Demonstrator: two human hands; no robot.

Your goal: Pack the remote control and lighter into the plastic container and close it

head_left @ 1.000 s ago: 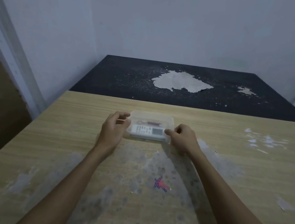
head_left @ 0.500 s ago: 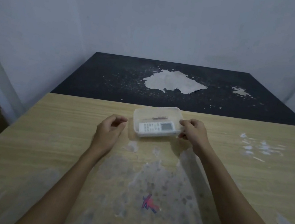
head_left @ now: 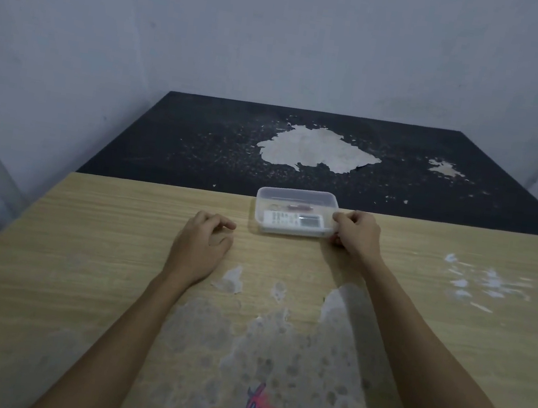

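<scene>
Container (head_left: 299, 197): clear plastic box with rounded corners, lid seated on top, standing flat just above the centre of the frame, at the far edge of the wooden table (head_left: 82, 246) where it meets the dark surface (head_left: 200, 139).
Remote control (head_left: 293, 220): white, lying flat inside the container along its near side; button grid at the left end, grey display window at the right end.
Lighter (head_left: 299, 207): slim reddish body, visible through the lid behind the remote control, lying roughly parallel to it; finer detail cannot be made out.
Right hand (head_left: 356, 233): fingers curled, gripping the right end of the container; fingertips touch the lid edge and the thumb sits low at the near right corner.
Left hand (head_left: 201, 246): loosely curled, holding nothing; it is left of the container and apart from it, low over the table.
Table marks: worn pale patches in the lower centre of the frame; a red and blue scribble (head_left: 260, 405) near the bottom edge.
</scene>
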